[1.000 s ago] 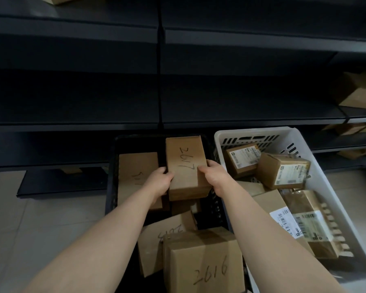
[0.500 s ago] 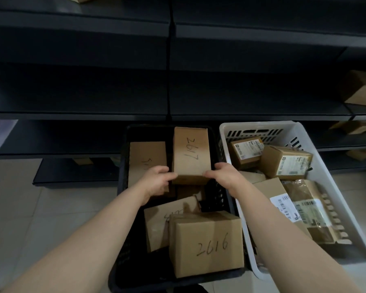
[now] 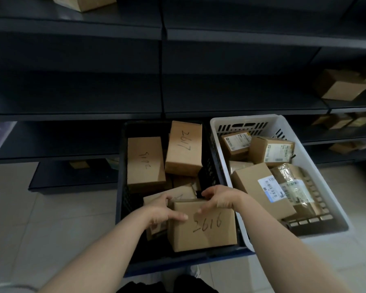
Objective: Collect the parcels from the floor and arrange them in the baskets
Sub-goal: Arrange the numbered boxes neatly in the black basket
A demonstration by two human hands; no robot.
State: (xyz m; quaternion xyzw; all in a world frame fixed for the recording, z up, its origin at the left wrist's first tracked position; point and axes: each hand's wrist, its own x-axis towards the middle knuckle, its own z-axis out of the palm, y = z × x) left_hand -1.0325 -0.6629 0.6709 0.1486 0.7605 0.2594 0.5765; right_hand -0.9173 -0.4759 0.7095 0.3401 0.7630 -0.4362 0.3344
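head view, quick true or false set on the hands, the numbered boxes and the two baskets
1. The left hand and right hand both grip the box marked 2616. True.
2. The box marked 2617 lies in the dark basket, with no hand on it. True.
3. The white basket holds parcels with printed labels. True.
4. The white basket stands left of the dark basket. False: it stands to its right.
5. The box marked 2616 sits on the floor tiles. False: it is in the dark basket.
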